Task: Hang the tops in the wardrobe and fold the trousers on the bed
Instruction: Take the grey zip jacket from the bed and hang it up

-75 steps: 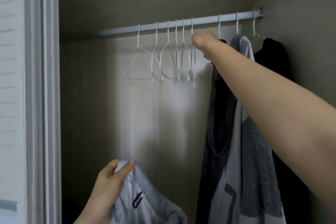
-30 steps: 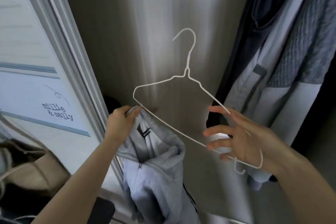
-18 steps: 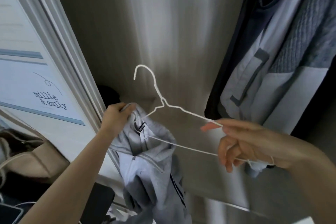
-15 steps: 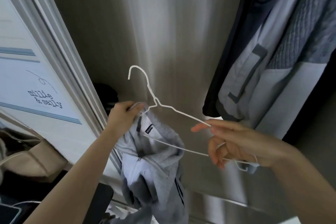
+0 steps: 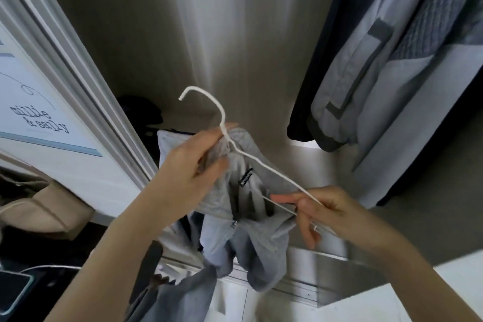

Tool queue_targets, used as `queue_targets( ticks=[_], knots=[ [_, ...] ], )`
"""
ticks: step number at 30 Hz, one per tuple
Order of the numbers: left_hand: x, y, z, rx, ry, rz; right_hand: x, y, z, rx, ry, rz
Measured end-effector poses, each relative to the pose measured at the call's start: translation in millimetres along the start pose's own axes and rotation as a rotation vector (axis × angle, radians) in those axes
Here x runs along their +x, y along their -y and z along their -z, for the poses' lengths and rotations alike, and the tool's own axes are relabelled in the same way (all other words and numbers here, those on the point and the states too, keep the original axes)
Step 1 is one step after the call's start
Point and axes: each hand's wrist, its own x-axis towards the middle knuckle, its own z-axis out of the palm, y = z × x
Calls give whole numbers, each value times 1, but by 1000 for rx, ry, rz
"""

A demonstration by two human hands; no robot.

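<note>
Grey hoodie [image 5: 243,206]: we see it at the centre of the view, bunched at the collar and hanging down toward 6 o'clock, in front of the open wardrobe [image 5: 209,34]; a small black label shows inside the neck.
White wire hanger [image 5: 261,165]: its hook points up toward 11 o'clock above the collar; one shoulder wire runs down toward 4 o'clock, and the lower bar passes across the neck opening.
Left hand [image 5: 188,165]: we see it at 9 o'clock of the collar, its fingers [image 5: 209,138] curled round the gathered grey cloth right at the hanger's neck; whether they also press the wire we cannot tell.
Right hand [image 5: 332,212]: it sits at 4 o'clock of the collar, thumb and forefinger pinching the hanger's shoulder wire, the other fingers loosely spread below, near the lower bar.
Hanging jacket [image 5: 366,60]: a grey and dark garment hangs at 2 o'clock, well apart from the hoodie, its hem just above a pale shelf [image 5: 308,165].
Wardrobe frame [image 5: 65,60]: a pale moulded edge runs diagonally at 10 o'clock.
Printed panel [image 5: 31,112]: left of the frame, white with blue stripes and dark lettering.
Beige bag [image 5: 39,209]: it lies at 8 o'clock.
Dark device [image 5: 13,290]: it shows at the lower left corner with a cable.
</note>
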Motion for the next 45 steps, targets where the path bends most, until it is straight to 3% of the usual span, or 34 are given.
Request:
queue_targets(
  ticks=[2,3,4,7,9,11,12,14,17,20,22,25,27,30,33,38,40,45],
  knots=[
    [-5,14,2,630,-145,-149,-6,5,1,-16,42,-5],
    [-4,20,2,719,-160,-161,-9,6,0,-17,67,-11],
    [-6,22,1,684,-163,-151,-9,8,2,-5,103,-12],
    [-15,6,-4,-6,-108,5,-15,12,8,213,317,-28],
    [-26,-7,-13,-168,-232,19,-14,7,13,508,402,-131],
    [-36,-20,-22,-255,-309,35,-10,-5,9,688,265,-248],
    [-40,-26,-26,-321,-318,60,-10,-16,3,665,132,-311],
    [-48,-28,-34,-445,-348,167,-12,-36,-17,379,-150,-385],
    [-63,-21,-40,-532,-386,316,-24,-72,-44,-216,-467,-327],
    [-76,-18,-49,-555,-330,385,-40,-88,-65,-380,-455,-550],
    [-83,-19,-58,-558,-298,418,-46,-95,-77,-108,-460,-627],
    [-93,-19,-62,-550,-308,465,-62,-106,-88,513,-592,-618],
    [-100,-10,-59,-519,-370,508,-74,-110,-86,629,-706,-617],
    [-111,-1,-53,-426,-379,561,-89,-103,-77,328,-861,-619],
    [-117,3,-52,-283,-336,509,-98,-85,-58,95,-863,-599],
    [-119,14,-67,212,-257,365,-107,-34,-26,-326,-942,-516],
    [-112,3,-74,192,-298,379,-102,-9,-38,-443,-927,-397],
    [-89,-25,-80,-138,-272,424,-76,15,-81,-687,-652,-69]
  ],
)
